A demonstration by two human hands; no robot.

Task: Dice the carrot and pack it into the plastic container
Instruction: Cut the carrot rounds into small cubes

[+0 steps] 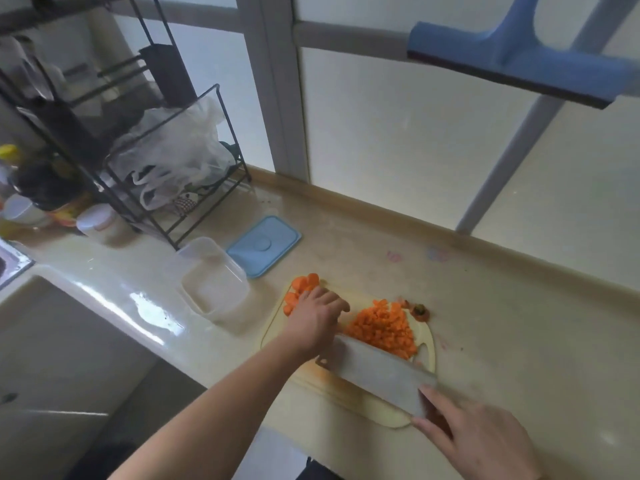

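Diced carrot (pixel 382 327) lies heaped on the cutting board (pixel 427 344), between my hands. My left hand (pixel 317 315) grasps carrot slices (pixel 299 289); my right hand (pixel 481 434) holds the cleaver (pixel 377 370).

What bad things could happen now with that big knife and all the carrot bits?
1. The left hand reaches for the thick orange carrot slices right beside the wide grey cleaver blade that the right hand grips; fingers could get nicked.
2. The heap of small orange carrot dice lies near the edge of the pale plastic cutting board; pushed bits may spill onto the beige counter.
3. The clear plastic container stands off the board, so scooped dice could drop.
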